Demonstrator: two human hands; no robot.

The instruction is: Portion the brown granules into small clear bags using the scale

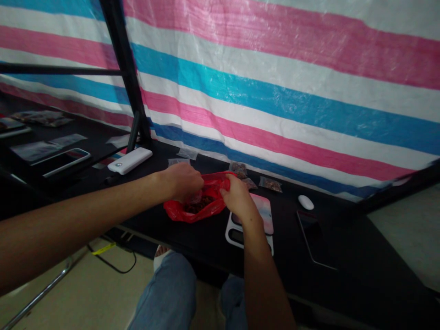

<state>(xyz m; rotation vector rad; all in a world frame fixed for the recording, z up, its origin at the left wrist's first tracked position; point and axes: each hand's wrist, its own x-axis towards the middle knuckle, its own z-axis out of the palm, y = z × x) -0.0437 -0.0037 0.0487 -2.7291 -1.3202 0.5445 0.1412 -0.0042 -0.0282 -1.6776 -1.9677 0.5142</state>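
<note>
A red plastic bag lies on the black table with its mouth spread, showing small dark brown pieces inside. My right hand is closed on the bag's right rim. At the left of the opening, my left hand is closed, fingers pointing down and partly hidden. Beneath it shows a piece of clear plastic, which looks like a small bag held in its fingers. Under my right wrist is a white kitchen scale with a pink, phone-like flat object on top.
Small filled clear bags lie behind the scale, and flat clear bags near the striped sheet. A white power bank is left, a white mouse and a dark tablet-like device right. A black metal frame stands at left.
</note>
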